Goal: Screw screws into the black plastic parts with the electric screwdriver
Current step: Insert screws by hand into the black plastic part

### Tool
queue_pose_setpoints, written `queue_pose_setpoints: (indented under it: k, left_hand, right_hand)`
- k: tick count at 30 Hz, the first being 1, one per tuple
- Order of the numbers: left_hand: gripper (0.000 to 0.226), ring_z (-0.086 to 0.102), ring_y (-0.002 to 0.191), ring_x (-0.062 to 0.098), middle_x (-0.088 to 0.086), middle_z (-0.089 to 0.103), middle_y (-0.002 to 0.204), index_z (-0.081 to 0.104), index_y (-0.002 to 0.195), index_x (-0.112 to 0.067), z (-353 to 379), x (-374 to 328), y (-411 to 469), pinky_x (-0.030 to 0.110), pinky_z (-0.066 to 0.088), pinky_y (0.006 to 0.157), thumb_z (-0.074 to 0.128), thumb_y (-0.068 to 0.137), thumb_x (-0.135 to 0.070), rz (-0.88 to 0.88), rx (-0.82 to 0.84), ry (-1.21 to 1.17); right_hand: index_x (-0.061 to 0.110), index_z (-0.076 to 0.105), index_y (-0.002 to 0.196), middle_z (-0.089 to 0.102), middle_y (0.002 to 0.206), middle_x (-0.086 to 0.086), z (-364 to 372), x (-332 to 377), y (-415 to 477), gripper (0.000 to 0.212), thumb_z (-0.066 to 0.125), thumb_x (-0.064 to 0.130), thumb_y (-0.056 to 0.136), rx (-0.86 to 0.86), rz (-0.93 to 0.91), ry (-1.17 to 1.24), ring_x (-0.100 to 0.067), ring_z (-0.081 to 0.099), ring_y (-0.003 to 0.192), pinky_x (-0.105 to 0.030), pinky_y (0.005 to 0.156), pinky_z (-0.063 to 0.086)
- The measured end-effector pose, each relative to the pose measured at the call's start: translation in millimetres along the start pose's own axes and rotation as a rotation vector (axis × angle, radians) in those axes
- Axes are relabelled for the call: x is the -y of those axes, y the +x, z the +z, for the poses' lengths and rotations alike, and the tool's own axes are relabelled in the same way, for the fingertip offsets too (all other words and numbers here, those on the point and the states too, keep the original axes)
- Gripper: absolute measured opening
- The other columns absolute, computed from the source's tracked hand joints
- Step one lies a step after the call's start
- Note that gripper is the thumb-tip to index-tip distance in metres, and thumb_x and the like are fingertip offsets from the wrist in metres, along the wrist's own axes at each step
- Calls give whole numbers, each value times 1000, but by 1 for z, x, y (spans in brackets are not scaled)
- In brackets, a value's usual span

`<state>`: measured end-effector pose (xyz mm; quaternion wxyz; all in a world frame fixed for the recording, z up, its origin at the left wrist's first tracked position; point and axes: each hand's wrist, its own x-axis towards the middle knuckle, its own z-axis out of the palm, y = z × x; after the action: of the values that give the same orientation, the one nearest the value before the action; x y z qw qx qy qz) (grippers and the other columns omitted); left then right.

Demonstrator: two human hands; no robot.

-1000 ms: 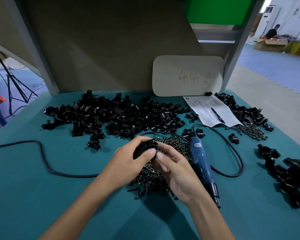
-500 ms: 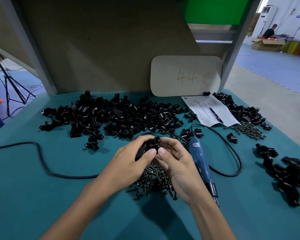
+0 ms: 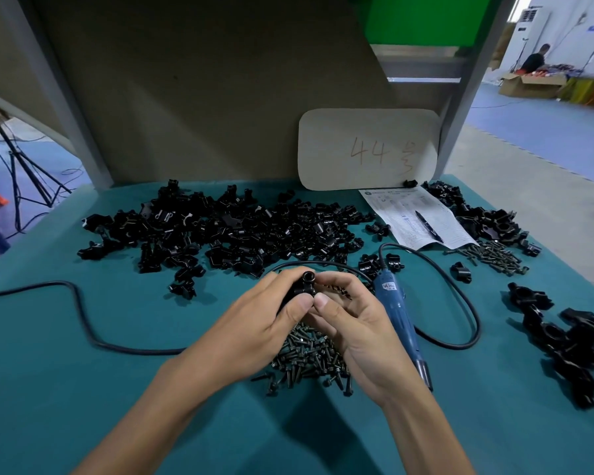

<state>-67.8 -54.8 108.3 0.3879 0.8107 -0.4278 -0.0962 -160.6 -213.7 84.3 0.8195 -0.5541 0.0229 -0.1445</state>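
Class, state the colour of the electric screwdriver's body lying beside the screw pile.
Blue, seen in the head view: electric screwdriver.

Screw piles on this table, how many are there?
2. One pile lies beneath the left hand and right hand, beside the electric screwdriver; a smaller pile sits right by the paper sheet. The hands may hide more screws.

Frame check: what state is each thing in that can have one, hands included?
left hand: grips the black plastic part.
right hand: pinches the same part; any screw is hidden.
black plastic part: held in both hands, bore facing the camera.
electric screwdriver: lying on the table, unheld, cord attached.
screw pile: loose, beneath the hands.
heap of parts: loose on the table.
pen: lying on the paper sheet.
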Motion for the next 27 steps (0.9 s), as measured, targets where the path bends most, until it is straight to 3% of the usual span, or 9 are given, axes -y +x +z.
queue_pose_setpoints:
  k: [4,11,21,27]
  left_hand:
    - [56,46,128,-2,-22,47,138,31,148,-47,1,-1,2,34,44,106,28,96,-69,-5,8,27]
    - [54,52,120,1,-20,51,128,37,143,-44,3,-3,0,38,48,99,29,96,-70,-3,14,16]
    - [55,52,120,2,-18,52,129,36,143,-40,5,2,1,38,48,99,28,98,-70,-6,31,-4]
    - [50,54,117,2,-17,55,128,37,141,-38,7,11,2,32,47,94,30,100,-65,-48,29,2]
  right_hand:
    - [20,67,110,73,97,-1,-3,0,0,21,74,21,90,25,-1,11,-15,70,95,-25,86,55]
    - [11,54,111,74,93,4,-5,0,0,32,74,21,89,41,9,39,-13,71,92,-24,85,56]
    - [11,53,111,75,95,0,-5,1,1,27,70,16,91,43,48,34,-14,72,92,-28,89,57]
    - [10,52,116,75,101,-5,-6,-7,8,36,72,23,89,13,90,46,-18,72,97,-29,88,57]
